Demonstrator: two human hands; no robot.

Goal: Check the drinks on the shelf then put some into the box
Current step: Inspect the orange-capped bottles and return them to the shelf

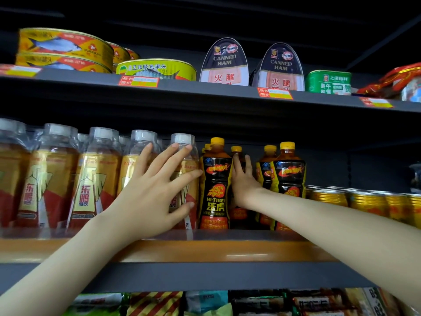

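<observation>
Both hands reach up to the middle shelf [205, 249]. Left of centre, the left hand [155, 192] lies spread wide and flat against the gold-and-red drink bottles [95, 179], gripping none. At centre, the right hand [245, 181] slips behind the front Hi-Tiger bottle [215, 190], fingers straight among the black bottles; whether it holds one, I cannot tell. Gold cans [364, 201] sit at right.

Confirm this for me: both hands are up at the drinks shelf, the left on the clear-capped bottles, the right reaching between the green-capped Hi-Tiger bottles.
Not quite: the Hi-Tiger bottles have yellow caps, not green, as the head view shows. The rest holds: left hand on the clear-capped bottles, right hand reaching between the Hi-Tiger ones.
</observation>
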